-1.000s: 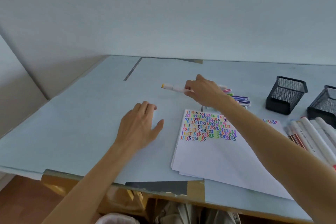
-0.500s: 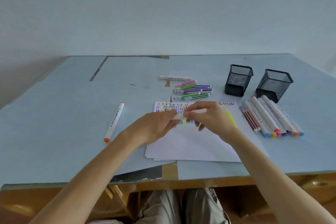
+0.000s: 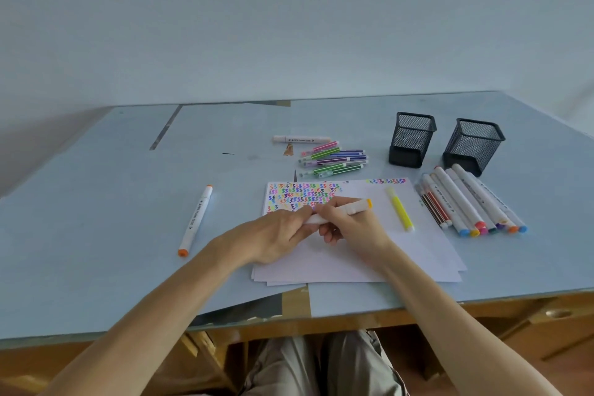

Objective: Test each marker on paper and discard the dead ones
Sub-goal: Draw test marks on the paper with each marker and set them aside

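Hands meet over the stack of white paper sheets point(image 3: 353, 264) in your head view: your right hand point(image 3: 350, 228) curls its grip around the white-barrelled marker with the yellow-orange end cap point(image 3: 348, 208), and your left hand point(image 3: 273, 236) pinches the near end of that same marker. Half a second ago both hands held it higher over the squiggles; now the marker lies lower and more level, its capped end pointing right, and the hands sit closer to you on the sheets. A second ago your right hand was reaching far out with a marker while the left lay flat on the worktop.

The top sheet carries a dense block of multicoloured squiggle marks point(image 3: 302, 196), with a shorter strip at its far right corner. A slim yellow highlighter point(image 3: 400, 210) rests on the paper, just right of your right hand. On the smooth pale-blue worktop point(image 3: 112, 219), a long white marker with orange tips point(image 3: 196, 220) lies alone to the left, well apart from the paper. Beyond the sheets sits a loose cluster of thin striped pens in pink, green and purple point(image 3: 334, 159), with another white marker point(image 3: 302, 139) behind them. To the right, a row of thick white markers with coloured ends point(image 3: 469, 202) lies side by side near two square black wire-mesh pen cups point(image 3: 413, 138).
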